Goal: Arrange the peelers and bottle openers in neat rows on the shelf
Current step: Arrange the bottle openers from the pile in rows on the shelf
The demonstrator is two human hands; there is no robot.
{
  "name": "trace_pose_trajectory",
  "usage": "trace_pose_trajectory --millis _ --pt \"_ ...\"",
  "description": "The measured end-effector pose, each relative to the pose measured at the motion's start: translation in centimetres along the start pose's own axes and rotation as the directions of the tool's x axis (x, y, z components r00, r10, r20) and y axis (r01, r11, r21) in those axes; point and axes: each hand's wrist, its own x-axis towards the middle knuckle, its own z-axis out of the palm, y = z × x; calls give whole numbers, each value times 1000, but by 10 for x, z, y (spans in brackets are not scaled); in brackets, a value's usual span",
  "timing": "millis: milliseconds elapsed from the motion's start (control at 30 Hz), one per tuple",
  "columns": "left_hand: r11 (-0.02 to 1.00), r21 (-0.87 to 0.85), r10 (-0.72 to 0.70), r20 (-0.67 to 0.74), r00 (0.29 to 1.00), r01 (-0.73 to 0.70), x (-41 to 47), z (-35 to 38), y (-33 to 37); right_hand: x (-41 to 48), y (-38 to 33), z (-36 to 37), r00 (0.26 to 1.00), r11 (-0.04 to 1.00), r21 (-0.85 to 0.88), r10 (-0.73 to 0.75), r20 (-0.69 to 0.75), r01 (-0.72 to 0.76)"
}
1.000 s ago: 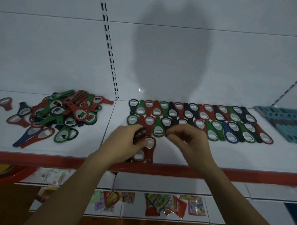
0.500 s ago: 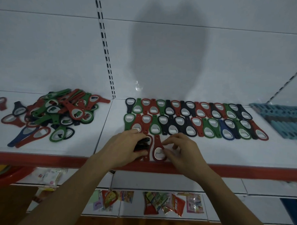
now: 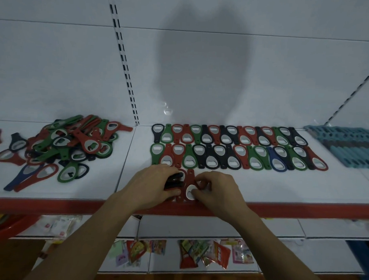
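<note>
Two neat rows of red, green, black and blue bottle openers (image 3: 237,148) lie across the white shelf (image 3: 282,189). A loose pile of the same openers (image 3: 70,142) sits to the left. My left hand (image 3: 152,184) grips a small stack of black and red openers (image 3: 173,181) at the shelf's front. My right hand (image 3: 217,189) pinches a red opener (image 3: 190,182) lying flat just right of that stack, at the start of a third row.
The shelf's red front edge (image 3: 302,209) runs under my wrists. Blue peelers (image 3: 346,147) are lined up at the far right. A slotted upright (image 3: 123,60) divides the back panel. Packets hang on a lower shelf (image 3: 196,253).
Both hands have come from the second row to the shelf's front. My right hand has laid a red opener flat beside the stack that my left hand holds.
</note>
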Motion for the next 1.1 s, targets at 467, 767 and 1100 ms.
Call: trace_pose_trajectory --millis 467,767,1100 --pt "863 -501 -34 77 996 69 26 -37 41 14 -27 -34 967 747 619 -137 -216 244" --pt "585 -785 -26 232 972 203 30 -45 33 24 -27 -44 981 690 709 -12 -194 149" --pt "833 -531 -188 -9 982 154 29 -43 21 5 20 -49 981 742 665 179 -74 -85"
